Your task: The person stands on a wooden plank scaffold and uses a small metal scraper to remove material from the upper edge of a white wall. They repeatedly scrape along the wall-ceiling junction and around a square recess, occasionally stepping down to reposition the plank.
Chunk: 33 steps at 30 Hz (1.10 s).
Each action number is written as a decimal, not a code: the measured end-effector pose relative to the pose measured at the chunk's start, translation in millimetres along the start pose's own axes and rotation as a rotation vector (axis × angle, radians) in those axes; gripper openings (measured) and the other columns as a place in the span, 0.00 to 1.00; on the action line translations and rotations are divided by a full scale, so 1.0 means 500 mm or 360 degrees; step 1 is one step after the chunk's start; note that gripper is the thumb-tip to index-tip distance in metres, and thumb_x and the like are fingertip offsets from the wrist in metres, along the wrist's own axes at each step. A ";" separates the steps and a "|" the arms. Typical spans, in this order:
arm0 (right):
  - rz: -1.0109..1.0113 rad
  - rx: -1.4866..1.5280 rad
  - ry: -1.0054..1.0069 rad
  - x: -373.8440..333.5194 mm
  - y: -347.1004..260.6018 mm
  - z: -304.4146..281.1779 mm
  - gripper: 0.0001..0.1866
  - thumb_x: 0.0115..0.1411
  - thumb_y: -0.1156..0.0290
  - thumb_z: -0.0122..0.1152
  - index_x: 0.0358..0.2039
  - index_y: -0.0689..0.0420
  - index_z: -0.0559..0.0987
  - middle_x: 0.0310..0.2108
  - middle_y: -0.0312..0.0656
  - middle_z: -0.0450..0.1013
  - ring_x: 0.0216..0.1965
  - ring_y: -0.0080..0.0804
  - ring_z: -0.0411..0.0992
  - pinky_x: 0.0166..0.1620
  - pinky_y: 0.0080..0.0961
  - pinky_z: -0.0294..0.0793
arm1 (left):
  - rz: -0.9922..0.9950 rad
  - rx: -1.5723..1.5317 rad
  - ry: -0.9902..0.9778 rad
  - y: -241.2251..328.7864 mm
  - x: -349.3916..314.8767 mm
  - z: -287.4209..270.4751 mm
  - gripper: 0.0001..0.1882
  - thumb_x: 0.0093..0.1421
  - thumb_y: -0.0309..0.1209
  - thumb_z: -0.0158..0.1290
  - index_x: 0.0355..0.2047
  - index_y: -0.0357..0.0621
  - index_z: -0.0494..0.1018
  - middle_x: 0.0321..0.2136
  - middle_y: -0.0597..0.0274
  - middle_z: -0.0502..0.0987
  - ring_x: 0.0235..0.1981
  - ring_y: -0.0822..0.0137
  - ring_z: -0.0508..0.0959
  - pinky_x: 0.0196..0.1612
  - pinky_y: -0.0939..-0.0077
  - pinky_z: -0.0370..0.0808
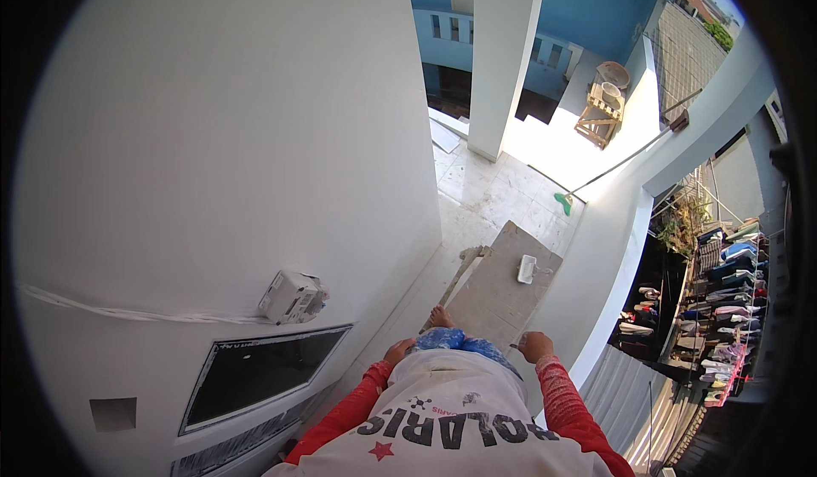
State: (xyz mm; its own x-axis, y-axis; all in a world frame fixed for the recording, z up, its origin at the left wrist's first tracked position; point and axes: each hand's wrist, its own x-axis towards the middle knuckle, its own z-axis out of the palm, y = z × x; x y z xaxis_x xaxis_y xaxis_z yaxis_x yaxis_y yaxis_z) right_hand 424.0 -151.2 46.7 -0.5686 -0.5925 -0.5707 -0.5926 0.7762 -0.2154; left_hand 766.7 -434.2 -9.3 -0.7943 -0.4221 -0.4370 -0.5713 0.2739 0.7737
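Observation:
My left hand (398, 351) hangs beside the blue patterned shorts (441, 338) on my left thigh; its fingers are mostly hidden. On the other side, my right hand (535, 347) is curled closed near my right hip. A small dark bit shows at its fingers, too small to name. Ahead of my bare foot (440, 316) lies a flat brownish board (489, 294). On that board sits a small white tray (526, 266). A long stick (464, 274) with a rough, crusted far end runs along the board's left edge.
A tall white wall (255, 137) rises on my left, with a white electrical box (291, 297) and a dark window-like panel (255, 371). To the right curves a low parapet (625, 247). A green-headed broom (563, 203) leans there; farther off stands a wooden stool (599, 119).

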 end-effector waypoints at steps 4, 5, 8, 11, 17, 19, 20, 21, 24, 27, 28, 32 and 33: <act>-0.0271 -0.0027 -0.0206 0.008 -0.038 -0.055 0.18 0.58 0.53 0.55 0.34 0.51 0.87 0.37 0.54 0.81 0.41 0.54 0.80 0.48 0.47 0.79 | -0.0402 -0.0533 -0.0111 0.087 0.141 -0.006 0.21 0.67 0.45 0.55 0.53 0.45 0.79 0.48 0.51 0.82 0.51 0.57 0.81 0.56 0.66 0.75; -0.0790 0.0078 -0.0312 0.040 -0.038 -0.103 0.16 0.61 0.59 0.60 0.36 0.59 0.85 0.34 0.54 0.82 0.36 0.49 0.82 0.43 0.43 0.83 | -0.0297 -0.0763 -0.0072 0.114 0.161 -0.024 0.23 0.69 0.48 0.53 0.51 0.42 0.80 0.48 0.56 0.83 0.51 0.65 0.80 0.56 0.69 0.73; -0.0590 0.0536 -0.0529 0.081 -0.003 -0.276 0.21 0.61 0.53 0.60 0.24 0.59 0.84 0.22 0.45 0.80 0.24 0.35 0.78 0.31 0.36 0.77 | -0.0010 -0.0845 0.0510 0.227 0.232 -0.130 0.22 0.70 0.49 0.52 0.47 0.42 0.81 0.39 0.61 0.83 0.41 0.70 0.80 0.49 0.72 0.76; -0.0467 0.1049 -0.0232 0.159 -0.052 -0.391 0.16 0.61 0.55 0.64 0.32 0.57 0.85 0.25 0.39 0.80 0.25 0.24 0.76 0.28 0.27 0.76 | -0.0107 -0.1090 0.0715 0.387 0.247 -0.297 0.17 0.69 0.43 0.53 0.35 0.41 0.79 0.24 0.61 0.81 0.23 0.65 0.80 0.31 0.67 0.78; -0.0838 0.1858 -0.0206 0.369 -0.251 -0.532 0.14 0.63 0.61 0.64 0.42 0.59 0.84 0.36 0.36 0.81 0.34 0.23 0.76 0.34 0.23 0.77 | 0.0682 -0.0346 0.1424 0.690 0.114 -0.663 0.22 0.71 0.47 0.51 0.31 0.41 0.80 0.19 0.68 0.78 0.21 0.75 0.76 0.29 0.77 0.74; -0.1062 0.1833 -0.0147 0.420 -0.340 -0.613 0.15 0.63 0.61 0.64 0.42 0.60 0.84 0.36 0.37 0.81 0.34 0.23 0.75 0.35 0.24 0.77 | 0.1047 0.0150 0.1677 0.786 0.063 -0.756 0.16 0.71 0.36 0.53 0.29 0.38 0.80 0.21 0.62 0.79 0.23 0.73 0.78 0.29 0.77 0.75; -0.1170 0.1827 -0.0120 0.441 -0.395 -0.672 0.15 0.63 0.61 0.65 0.42 0.61 0.84 0.36 0.37 0.81 0.34 0.24 0.75 0.35 0.24 0.77 | 0.1360 0.0332 0.1882 0.839 0.049 -0.797 0.12 0.66 0.32 0.57 0.27 0.40 0.78 0.19 0.62 0.77 0.17 0.70 0.75 0.22 0.76 0.71; -0.1281 0.1832 -0.0088 0.456 -0.452 -0.741 0.15 0.63 0.62 0.65 0.42 0.62 0.84 0.36 0.38 0.81 0.34 0.24 0.75 0.36 0.24 0.77 | 0.1511 0.0570 0.1998 0.891 0.034 -0.837 0.10 0.64 0.29 0.58 0.26 0.41 0.77 0.19 0.63 0.78 0.17 0.69 0.75 0.21 0.76 0.71; -0.1484 0.2014 -0.0064 0.441 -0.612 -0.993 0.05 0.64 0.77 0.65 0.37 0.65 0.79 0.30 0.43 0.78 0.29 0.31 0.80 0.37 0.31 0.87 | 0.1742 0.1199 0.2176 1.052 0.017 -0.937 0.08 0.58 0.26 0.61 0.23 0.45 0.75 0.17 0.68 0.77 0.16 0.70 0.75 0.20 0.76 0.70; -0.2134 0.1828 0.0302 0.350 -0.730 -1.250 0.04 0.65 0.78 0.64 0.38 0.64 0.79 0.29 0.41 0.78 0.28 0.29 0.80 0.37 0.28 0.85 | 0.1842 0.1757 0.2263 1.202 0.045 -1.025 0.08 0.56 0.28 0.61 0.22 0.47 0.75 0.16 0.70 0.76 0.16 0.71 0.74 0.20 0.77 0.70; -0.2322 0.1774 0.0451 0.310 -0.762 -1.329 0.05 0.65 0.78 0.64 0.39 0.65 0.78 0.29 0.40 0.78 0.29 0.28 0.80 0.38 0.27 0.84 | 0.1863 0.1926 0.2284 1.248 0.058 -1.058 0.09 0.56 0.29 0.62 0.21 0.48 0.75 0.14 0.70 0.75 0.16 0.70 0.71 0.20 0.77 0.68; -0.2940 0.1581 0.1037 0.138 -0.862 -1.589 0.09 0.66 0.76 0.63 0.43 0.67 0.79 0.33 0.42 0.79 0.35 0.28 0.81 0.42 0.24 0.83 | 0.2065 0.2178 0.2473 1.387 0.103 -1.182 0.10 0.53 0.28 0.62 0.18 0.48 0.73 0.12 0.71 0.71 0.15 0.70 0.69 0.19 0.76 0.64; -0.3074 0.1430 0.1243 0.101 -0.884 -1.645 0.09 0.66 0.74 0.63 0.44 0.66 0.80 0.34 0.42 0.80 0.36 0.27 0.81 0.43 0.23 0.82 | 0.2104 0.2227 0.2522 1.406 0.109 -1.209 0.10 0.53 0.27 0.61 0.18 0.48 0.73 0.12 0.72 0.70 0.14 0.70 0.68 0.19 0.76 0.63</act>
State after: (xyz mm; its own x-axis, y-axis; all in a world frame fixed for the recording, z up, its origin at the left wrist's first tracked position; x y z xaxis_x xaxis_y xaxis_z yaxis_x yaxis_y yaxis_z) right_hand 187.8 -701.9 765.0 0.0062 -0.2806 0.9598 -0.3340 -0.9053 -0.2625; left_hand 447.2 -787.1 788.1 -0.3968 0.4915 0.7752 -0.4094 0.6611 -0.6287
